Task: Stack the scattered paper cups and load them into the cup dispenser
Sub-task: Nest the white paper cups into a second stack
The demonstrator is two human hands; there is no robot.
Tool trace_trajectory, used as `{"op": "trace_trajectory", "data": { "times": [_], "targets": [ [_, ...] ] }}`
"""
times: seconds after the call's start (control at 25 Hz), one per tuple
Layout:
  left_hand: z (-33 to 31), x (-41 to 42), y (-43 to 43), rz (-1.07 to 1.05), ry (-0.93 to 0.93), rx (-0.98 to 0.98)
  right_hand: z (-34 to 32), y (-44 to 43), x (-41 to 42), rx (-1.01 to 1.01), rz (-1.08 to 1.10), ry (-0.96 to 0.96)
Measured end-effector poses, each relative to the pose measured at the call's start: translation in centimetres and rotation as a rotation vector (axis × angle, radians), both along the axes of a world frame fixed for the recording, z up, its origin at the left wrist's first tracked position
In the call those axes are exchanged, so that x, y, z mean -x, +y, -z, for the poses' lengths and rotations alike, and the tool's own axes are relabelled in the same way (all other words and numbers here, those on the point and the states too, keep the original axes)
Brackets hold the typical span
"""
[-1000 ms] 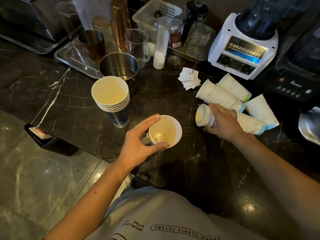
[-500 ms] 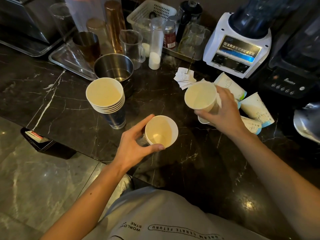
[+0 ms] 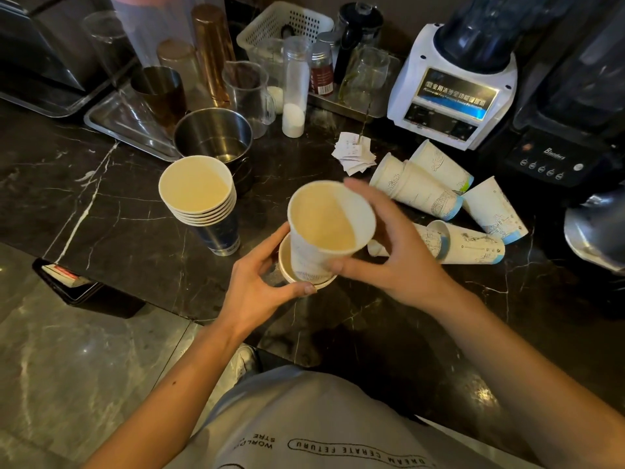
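Note:
My right hand (image 3: 402,255) holds a white paper cup (image 3: 326,225) upright, its base sunk into the mouth of a second cup (image 3: 287,269) that my left hand (image 3: 257,292) grips from the left. A stack of several nested cups (image 3: 199,198) stands upright on the black marble counter (image 3: 101,211) to the left. Several loose white cups lie on their sides to the right: one pair (image 3: 416,187), another cup (image 3: 493,208) and one (image 3: 470,245) nearest my right hand. No cup dispenser is visible.
A steel pot (image 3: 216,137) stands just behind the stack. A metal tray (image 3: 125,123) with tumblers, a measuring jug (image 3: 250,93) and jars crowd the back. A white blender base (image 3: 449,93) and a black blender (image 3: 554,154) stand at the back right. Folded receipts (image 3: 355,157) lie mid-counter.
My right hand picked a cup from the pile on the right, carried it left and set its base into the cup in my left hand. The left hand stayed put.

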State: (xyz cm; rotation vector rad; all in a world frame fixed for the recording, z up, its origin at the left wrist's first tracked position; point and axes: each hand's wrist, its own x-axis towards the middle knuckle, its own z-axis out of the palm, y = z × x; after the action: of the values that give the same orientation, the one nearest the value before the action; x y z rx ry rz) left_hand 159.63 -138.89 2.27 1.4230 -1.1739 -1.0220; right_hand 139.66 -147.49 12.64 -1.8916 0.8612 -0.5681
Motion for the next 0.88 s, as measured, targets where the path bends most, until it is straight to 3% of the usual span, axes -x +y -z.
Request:
{"op": "trace_trajectory", "data": {
  "times": [0.16,0.36,0.52,0.6,0.72,0.88],
  "targets": [
    [-0.1,0.0,0.1,0.025,-0.019,0.002,3.5,-0.3,0.3,-0.09,-0.118,0.329],
    [-0.5,0.3,0.3,0.024,-0.034,0.013,4.1,-1.5,0.7,-0.28,-0.241,0.327],
    [-1.7,0.0,-0.3,0.053,-0.09,0.059,4.0,-3.9,2.9,-0.165,-0.065,0.32],
    [-2.0,-0.1,-0.6,0.091,-0.141,0.063,4.6,-5.4,4.4,-0.053,0.053,0.481],
    [-1.9,0.0,-0.8,0.102,-0.177,0.064,6.6,-7.1,6.5,0.102,0.063,0.83],
    [-1.5,0.0,-0.8,0.078,-0.183,0.067,8.7,-7.5,7.5,0.181,0.02,1.012]
  ]
}}
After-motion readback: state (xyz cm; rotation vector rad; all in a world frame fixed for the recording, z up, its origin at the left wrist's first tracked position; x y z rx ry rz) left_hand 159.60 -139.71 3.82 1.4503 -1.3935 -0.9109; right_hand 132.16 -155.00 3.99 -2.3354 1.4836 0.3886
